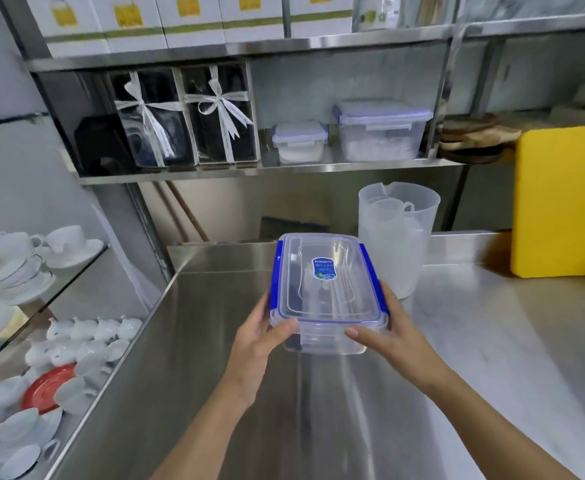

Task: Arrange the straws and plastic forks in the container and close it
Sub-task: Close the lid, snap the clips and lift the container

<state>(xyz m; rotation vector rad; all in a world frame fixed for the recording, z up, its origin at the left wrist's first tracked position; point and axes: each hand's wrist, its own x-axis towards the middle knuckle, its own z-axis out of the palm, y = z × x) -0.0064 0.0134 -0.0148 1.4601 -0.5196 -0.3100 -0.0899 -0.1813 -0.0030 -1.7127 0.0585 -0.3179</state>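
Observation:
A clear rectangular plastic container (325,292) with a see-through lid, blue side clips and a blue label is held above the steel counter (215,393). The lid lies on top of it. Through the lid I make out pale long shapes, probably straws and forks, but they are blurred. My left hand (263,336) grips the container's near left corner, thumb on the front rim. My right hand (386,329) grips the near right corner and side, thumb on the front rim.
A translucent measuring jug (396,233) stands just behind and right of the container. A yellow board (561,202) leans at the right. The shelf behind holds two lidded boxes (381,129) and ribbon-tied packs (183,116). White crockery (24,341) fills glass shelves at the left.

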